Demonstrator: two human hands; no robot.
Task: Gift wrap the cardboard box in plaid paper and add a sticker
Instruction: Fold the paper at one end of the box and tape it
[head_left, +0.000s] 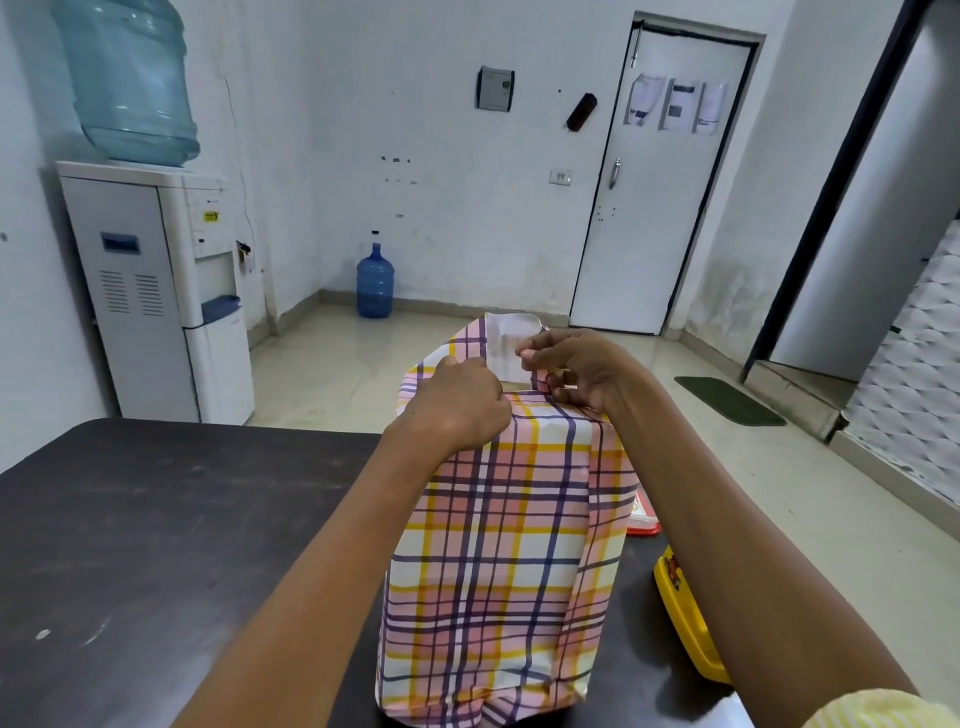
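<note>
We are closing the top end of the gift. The plaid paper (498, 545) goes all around the tall box, which stands upright near the right edge of the dark surface (156, 545). The cardboard is hidden inside the paper. Our left hand (460, 408) is curled tight on the paper at the top near edge and holds a fold down. Our right hand (576, 369) pinches the paper too, with its fingers (530, 354) on the top flap (511, 345), which stands up and shows its white back. We think the next move is to push that flap down flat and keep it there, so the corners must stay neat. The sticker is not on yet, and we cannot see one for sure. A yellow thing (685, 613) and a flat red-edged thing (643, 517) lie just right of the box. In the room we see a water cooler (171, 291), a blue bottle (374, 283) on the floor, a white door (660, 197) and a green mat (727, 400).
</note>
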